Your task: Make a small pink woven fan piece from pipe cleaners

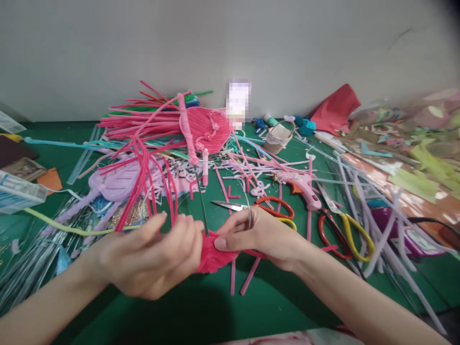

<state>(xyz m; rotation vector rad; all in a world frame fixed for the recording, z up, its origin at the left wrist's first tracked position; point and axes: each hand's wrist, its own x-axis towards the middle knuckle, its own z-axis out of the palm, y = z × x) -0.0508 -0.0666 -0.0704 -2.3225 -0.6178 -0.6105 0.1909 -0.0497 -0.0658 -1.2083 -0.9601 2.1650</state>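
Fuzzy pink bundle (pixel 212 256) being pinched btwn left hand (pixel 151 261) & right hand (pixel 258 237), both clamped on it, low over green mat (pixel 273 297), near scissors (pixel 251 207). Prob. light, soft, squashy; wire stem (pixel 202 196) stiff, springy. Best gripped at bundle sides, fingertips only.

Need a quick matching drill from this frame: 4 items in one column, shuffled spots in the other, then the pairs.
1 fuzzy pink piece
2 pink glue gun
3 heart-shaped pink piece
4 small paper cup

A lies on the mat right of centre
B stands near the wall, right of the heart
C held between left hand and right hand
D rests at the back, amid pink sticks

Pairs: 1-C, 2-A, 3-D, 4-B
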